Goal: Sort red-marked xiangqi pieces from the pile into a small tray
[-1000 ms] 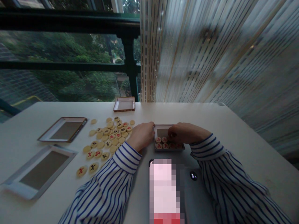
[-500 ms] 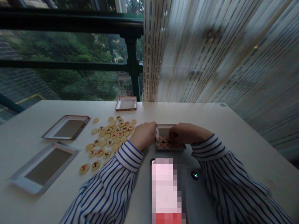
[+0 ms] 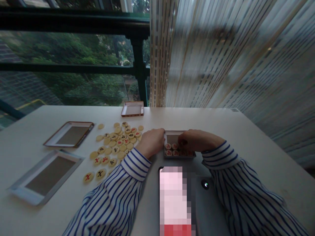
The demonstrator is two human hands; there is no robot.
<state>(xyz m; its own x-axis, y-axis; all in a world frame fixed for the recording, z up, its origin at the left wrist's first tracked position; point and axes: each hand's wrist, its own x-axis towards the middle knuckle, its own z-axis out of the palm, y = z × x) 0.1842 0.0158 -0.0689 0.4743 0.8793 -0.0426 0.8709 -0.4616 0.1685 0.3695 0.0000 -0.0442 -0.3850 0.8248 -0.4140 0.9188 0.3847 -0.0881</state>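
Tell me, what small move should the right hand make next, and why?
Perhaps it should gently press a piece down beside the two red-marked pieces in the box's second row. The right hand reaches in just to their right, and the left hand is at the left edge, well placed to steady things. Whether the right hand holds a piece is hidden.

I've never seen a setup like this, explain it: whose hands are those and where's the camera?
They belong to a person in striped sleeves; there's no machine. One camera, worn on the head, looks forward and down. On the white table, loose round pieces lie to the left, some marked red or black, near three shallow trays. The bare left hand is at the left edge of a small box holding red-marked pieces. The right hand is over the box; I can't make out whether it holds a piece.
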